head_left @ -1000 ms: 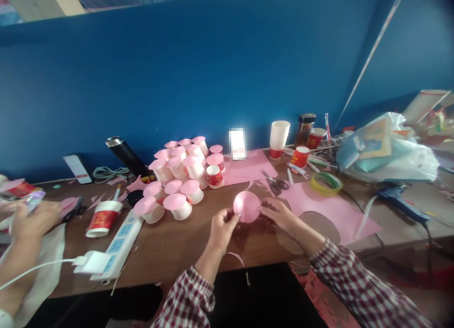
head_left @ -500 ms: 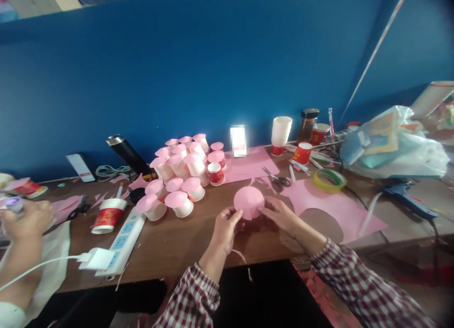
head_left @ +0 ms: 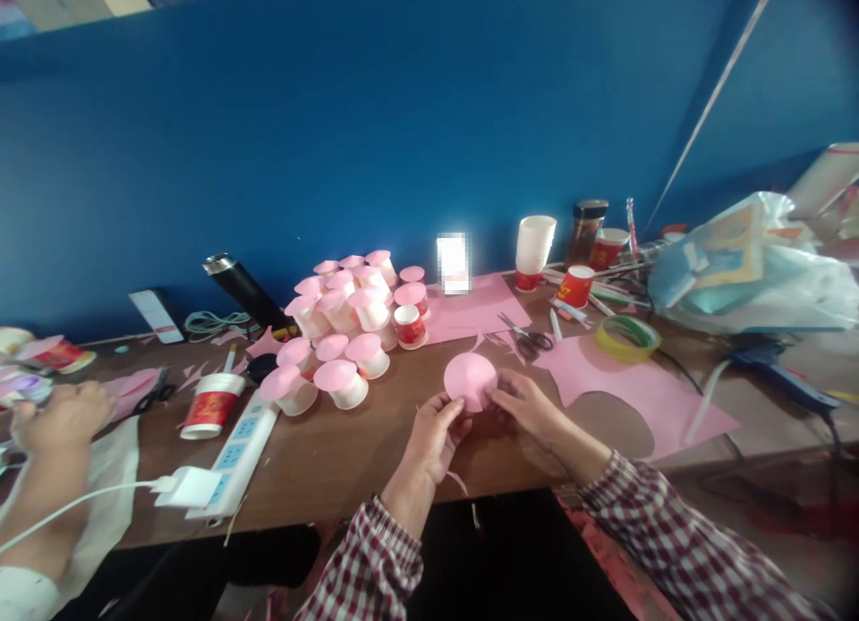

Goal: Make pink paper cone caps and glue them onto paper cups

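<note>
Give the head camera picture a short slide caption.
Both hands, left hand and right hand, hold a pink paper circle.

Paper disc (head_left: 470, 379) btwn both hands, cups (head_left: 342, 321) behind-left, scissors (head_left: 530, 337) behind-right, power strip (head_left: 234, 442) far left on table (head_left: 335, 451).

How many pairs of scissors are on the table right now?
2. One pair of scissors lies just beyond the pink paper disc; a second, dark-handled pair lies far left. Clutter may hide others.
</note>
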`<state>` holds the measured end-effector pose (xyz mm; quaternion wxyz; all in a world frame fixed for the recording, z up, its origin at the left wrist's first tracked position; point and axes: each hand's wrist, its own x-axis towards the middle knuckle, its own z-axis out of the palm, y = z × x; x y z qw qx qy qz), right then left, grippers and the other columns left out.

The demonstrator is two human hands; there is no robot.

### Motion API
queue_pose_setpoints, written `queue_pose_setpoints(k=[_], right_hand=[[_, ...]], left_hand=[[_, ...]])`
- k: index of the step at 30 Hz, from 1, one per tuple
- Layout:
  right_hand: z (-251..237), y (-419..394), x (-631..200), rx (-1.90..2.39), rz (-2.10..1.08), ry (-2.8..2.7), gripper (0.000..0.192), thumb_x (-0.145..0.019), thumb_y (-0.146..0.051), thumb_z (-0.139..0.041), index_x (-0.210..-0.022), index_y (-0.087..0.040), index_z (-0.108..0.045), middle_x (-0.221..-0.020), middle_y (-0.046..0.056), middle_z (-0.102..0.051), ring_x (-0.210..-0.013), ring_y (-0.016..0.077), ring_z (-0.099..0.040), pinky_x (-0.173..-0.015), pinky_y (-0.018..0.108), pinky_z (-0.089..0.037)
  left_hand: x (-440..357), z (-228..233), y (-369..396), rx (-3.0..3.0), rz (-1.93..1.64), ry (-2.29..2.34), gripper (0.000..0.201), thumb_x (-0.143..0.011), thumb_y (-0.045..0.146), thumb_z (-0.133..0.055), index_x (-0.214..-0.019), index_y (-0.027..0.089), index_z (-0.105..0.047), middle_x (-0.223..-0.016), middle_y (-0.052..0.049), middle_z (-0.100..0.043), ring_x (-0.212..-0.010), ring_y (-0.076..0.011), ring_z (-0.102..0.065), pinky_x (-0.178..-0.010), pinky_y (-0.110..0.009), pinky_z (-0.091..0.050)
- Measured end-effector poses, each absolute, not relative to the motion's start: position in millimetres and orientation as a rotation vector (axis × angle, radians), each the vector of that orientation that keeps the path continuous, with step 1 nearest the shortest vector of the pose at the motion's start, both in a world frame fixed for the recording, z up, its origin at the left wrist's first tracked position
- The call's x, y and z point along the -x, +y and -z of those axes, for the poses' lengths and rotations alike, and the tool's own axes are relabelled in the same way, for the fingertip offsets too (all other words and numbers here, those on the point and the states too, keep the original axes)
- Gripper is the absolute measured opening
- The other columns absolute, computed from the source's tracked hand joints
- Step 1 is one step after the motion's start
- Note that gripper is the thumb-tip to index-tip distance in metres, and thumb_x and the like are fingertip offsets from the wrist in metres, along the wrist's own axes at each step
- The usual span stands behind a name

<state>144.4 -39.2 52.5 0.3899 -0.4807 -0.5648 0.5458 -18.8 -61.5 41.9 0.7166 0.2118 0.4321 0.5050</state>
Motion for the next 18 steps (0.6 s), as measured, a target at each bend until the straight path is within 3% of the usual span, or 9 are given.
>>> queue_pose_setpoints(k=[5, 9, 13, 18], right_hand=[[-40.0, -23.8, -143.6, 1.226, -1.273, -1.521, 0.029, -0.079, -0.034, -0.055, -0.101, -0.016, -0.050, -0.085, 0.005, -0.065, -0.067, 0.0152, -0.060, -0.057, 0.026, -0.048], [-32.5, -15.1, -151.2, 1.464, -0.787, -1.789, 0.041, -0.080, -0.030, -0.055, -0.117, -0.013, -0.046, -0.097, 0.011, -0.063, -0.079, 0.0205, -0.062, -0.072, 0.035, -0.049], [-37.8, -31.6, -160.2, 1.537, -0.316, -2.058, 0.042, -0.083, -0.028, -0.051, -0.123, -0.015, -0.046, -0.122, 0.017, -0.051, -0.097, 0.0274, -0.058, -0.079, 0.040, -0.047], [-40.2, -72.1, -163.5, 1.313, -0.426, -2.216, 0.034, -0.082, -0.023, -0.055, -0.115, -0.019, -0.054, -0.113, 0.011, -0.057, -0.101, 0.0244, -0.056, -0.087, 0.038, -0.046]], left_hand=[[22.4, -36.5, -57.9, -0.591, -1.131, 1.070, 0.029, -0.067, 0.024, -0.073, -0.091, 0.014, -0.059, -0.075, -0.002, -0.062, -0.062, -0.0074, -0.058, -0.055, -0.017, -0.048], [36.9, -31.7, -57.1, -0.990, -1.307, 1.375, 0.046, -0.068, 0.029, -0.071, -0.109, 0.017, -0.053, -0.099, -0.008, -0.062, -0.073, -0.0130, -0.062, -0.062, -0.025, -0.051], [62.9, -37.3, -79.4, -1.579, -1.185, 1.523, 0.023, -0.078, 0.031, -0.060, -0.097, 0.018, -0.062, -0.098, -0.009, -0.064, -0.087, -0.0197, -0.062, -0.078, -0.032, -0.050], [71.9, -28.1, -142.2, -2.009, -0.880, 1.429, 0.028, -0.080, 0.026, -0.058, -0.107, 0.026, -0.064, -0.110, -0.008, -0.064, -0.106, -0.0269, -0.056, -0.097, -0.043, -0.040]])
